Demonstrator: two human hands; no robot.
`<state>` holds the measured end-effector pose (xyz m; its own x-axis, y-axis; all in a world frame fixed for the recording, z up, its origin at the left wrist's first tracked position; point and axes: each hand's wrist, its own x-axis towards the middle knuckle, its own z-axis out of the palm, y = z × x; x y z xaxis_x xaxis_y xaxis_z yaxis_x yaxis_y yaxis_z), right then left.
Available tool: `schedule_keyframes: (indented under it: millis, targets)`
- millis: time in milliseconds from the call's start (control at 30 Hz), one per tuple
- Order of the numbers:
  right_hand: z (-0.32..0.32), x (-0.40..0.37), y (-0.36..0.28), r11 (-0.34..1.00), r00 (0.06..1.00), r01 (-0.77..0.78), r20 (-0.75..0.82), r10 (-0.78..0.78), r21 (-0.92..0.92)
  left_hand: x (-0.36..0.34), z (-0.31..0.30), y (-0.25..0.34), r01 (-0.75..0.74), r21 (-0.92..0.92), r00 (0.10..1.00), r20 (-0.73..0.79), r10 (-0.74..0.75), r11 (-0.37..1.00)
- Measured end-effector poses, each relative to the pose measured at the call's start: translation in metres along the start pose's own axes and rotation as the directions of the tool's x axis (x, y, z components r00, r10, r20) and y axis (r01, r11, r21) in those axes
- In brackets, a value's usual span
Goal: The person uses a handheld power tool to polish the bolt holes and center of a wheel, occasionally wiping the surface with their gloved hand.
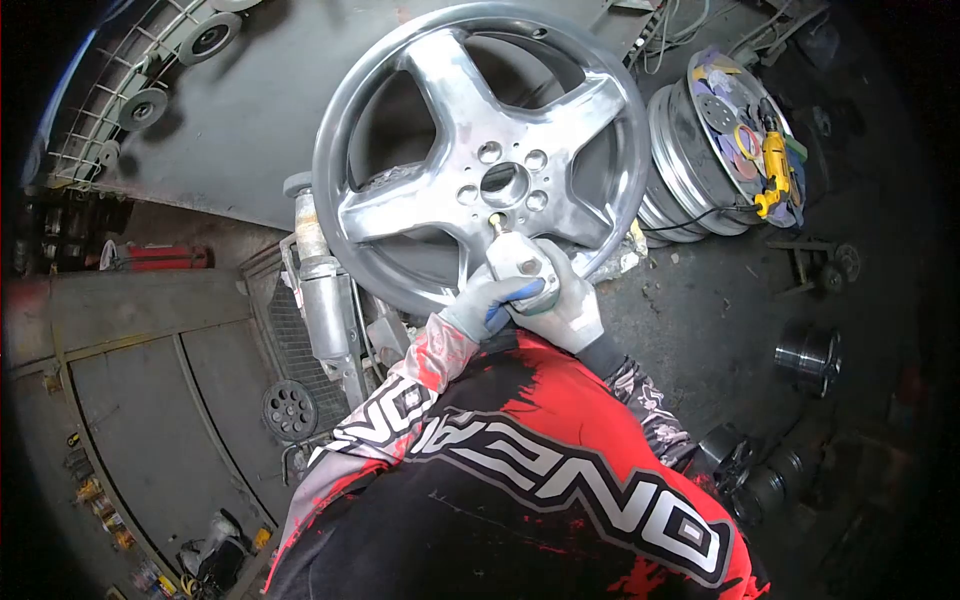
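Observation:
A five-spoke alloy wheel (480, 130) with a bare metal finish faces me, its centre bore and lug holes showing. Both gloved hands grip a grey handheld power tool that looks like a die grinder (522, 262). Its small yellowish tip (496, 220) overlaps the lowest lug hole in this view. My left hand (488, 302) is closed around the tool's left side, the blue palm of the glove showing at the thumb. On the other side, my right hand (567, 308) wraps the body of the tool, its fingertips partly hidden.
Stacked wheels (680, 160) at the right carry sanding discs and a yellow power tool (776, 172) with a black cord. A metal stand (328, 310) is beneath the wheel's left side. Grinding wheels (143, 109) hang on a wire rack at upper left. More rims (808, 358) lie on the floor.

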<state>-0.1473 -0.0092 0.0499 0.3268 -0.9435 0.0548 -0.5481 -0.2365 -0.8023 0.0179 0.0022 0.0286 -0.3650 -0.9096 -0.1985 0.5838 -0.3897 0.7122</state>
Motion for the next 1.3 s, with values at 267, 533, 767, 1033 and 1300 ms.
schedule_keyframes:
  millis: [267, 533, 767, 1033, 1300]
  targets:
    - [-0.006, -0.004, -0.001, 0.999, 0.999, 0.029, 0.013, -0.029, -0.015, -0.003, 0.009, 0.002, 0.03, -0.06, 0.999, 0.038, -0.028, 0.998]
    - [-0.005, -0.011, -0.002, 1.0, 1.0, 0.007, -0.021, -0.007, -0.028, -0.004, 0.007, -0.005, 0.071, -0.134, 0.997, 0.047, -0.065, 0.988]
    - [-0.006, -0.01, -0.006, 0.997, 0.998, -0.021, -0.062, 0.016, -0.068, 0.003, 0.011, -0.004, 0.048, -0.148, 0.997, 0.061, -0.039, 0.988]
    - [-0.024, -0.032, -0.013, 0.999, 1.0, -0.022, 0.002, 0.022, -0.046, -0.017, 0.034, 0.0, 0.08, -0.146, 0.995, 0.064, -0.071, 0.986]
    - [-0.062, -0.07, -0.028, 0.998, 0.988, -0.051, -0.142, 0.054, 0.02, -0.013, 0.076, 0.002, 0.049, -0.023, 0.963, 0.268, -0.041, 0.999]
